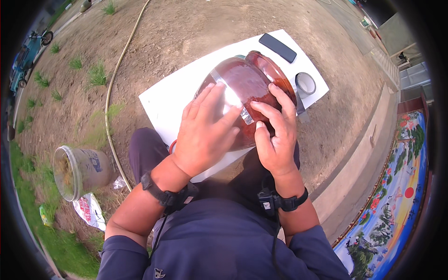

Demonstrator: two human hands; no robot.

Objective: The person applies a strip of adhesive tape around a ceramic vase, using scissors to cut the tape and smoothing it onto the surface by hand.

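Note:
A brown glazed jar (239,74) lies tilted on its side on a white board (163,95), its wide rim turned to the upper right. A shiny strip of tape (246,115) runs across the jar's belly. My left hand (204,128) lies over the strip with its fingers stretched out, hiding part of it. Beside it, my right hand (278,135) rests its spread, bent fingertips on the jar to the right of the strip. A roll of tape (298,85) stands on the board past the jar's rim.
A black phone (277,47) lies at the board's far edge. Left on the ground are a clear plastic bucket (77,172) on its side, a white bag (88,211) and a long hose (110,93). A painted landscape panel (392,200) stands at the right beyond a concrete ledge (359,144).

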